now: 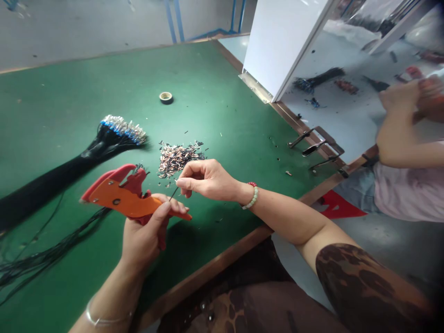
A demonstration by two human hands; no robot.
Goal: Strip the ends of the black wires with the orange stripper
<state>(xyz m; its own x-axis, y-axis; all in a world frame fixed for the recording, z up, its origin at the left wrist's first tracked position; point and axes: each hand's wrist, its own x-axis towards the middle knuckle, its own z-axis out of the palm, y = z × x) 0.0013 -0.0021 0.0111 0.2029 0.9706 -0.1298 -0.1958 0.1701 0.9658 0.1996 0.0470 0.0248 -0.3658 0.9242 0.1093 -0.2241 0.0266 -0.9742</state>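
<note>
My left hand (pixel 147 231) is wrapped round the handles of an orange and red wire stripper (pixel 128 196), its jaws tilted up to the left. A thin black wire (pixel 173 194) runs between my left thumb and the fingertips of my right hand (pixel 204 178), which pinch its end. Just behind my right hand lies a pile of cut wire ends and insulation bits (pixel 176 156), copper and black. To the left rests a thick bundle of black wires (pixel 69 173) with blue and clear tips. More loose black wires (pixel 58 249) spread below the stripper.
A roll of tape (pixel 166 97) lies further back on the green table (pixel 114 88). A white panel (pixel 280 41) rises at the right, near a metal bracket (pixel 319 143) on the wooden edge. Beyond it, a co-worker's arm (pixel 398 125) is at another table.
</note>
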